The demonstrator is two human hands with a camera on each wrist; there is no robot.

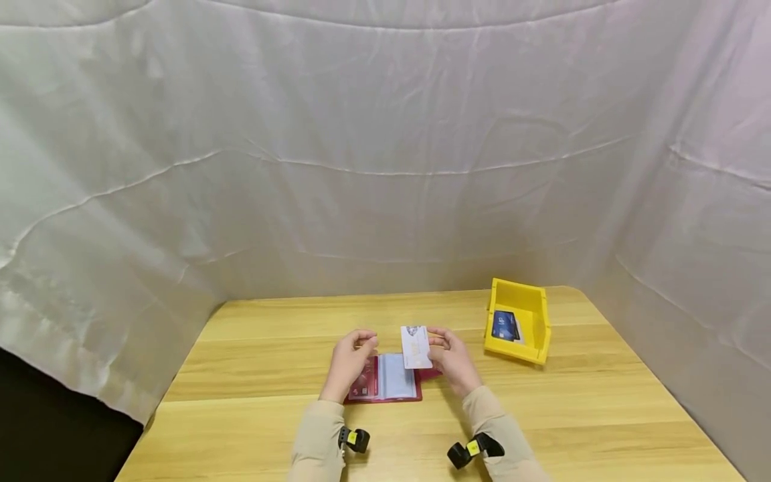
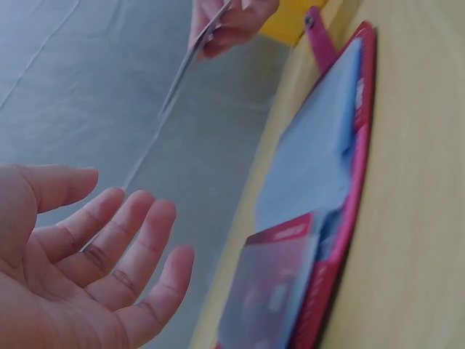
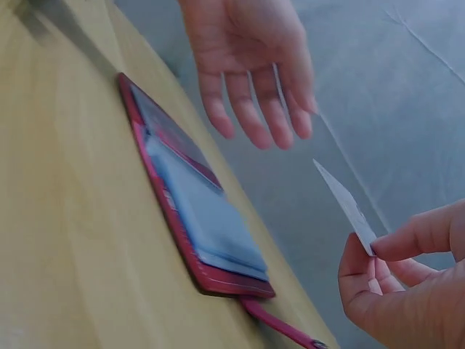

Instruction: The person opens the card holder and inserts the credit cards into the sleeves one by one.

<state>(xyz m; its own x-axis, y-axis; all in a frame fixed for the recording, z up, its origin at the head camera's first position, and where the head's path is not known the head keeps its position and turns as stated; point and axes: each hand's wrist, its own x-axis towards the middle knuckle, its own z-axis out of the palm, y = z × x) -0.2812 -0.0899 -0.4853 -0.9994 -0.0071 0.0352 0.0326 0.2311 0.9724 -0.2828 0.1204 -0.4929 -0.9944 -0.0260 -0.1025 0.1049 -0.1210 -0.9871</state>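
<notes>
A white card (image 1: 415, 348) is pinched between the thumb and fingers of the right hand (image 1: 452, 361) and is held above the right half of the wallet (image 1: 397, 378), not touching it. The left hand (image 1: 348, 361) is raised near the wallet's left half, its fingers loosely bent and apart, and nothing is gripped by it. The wallet is laid unfolded on the table (image 1: 253, 388); a red card (image 1: 363, 385) is tucked into its left side. To the wallet's right and farther back, a blue card (image 1: 503, 325) is contained in a yellow bin (image 1: 512, 350).
</notes>
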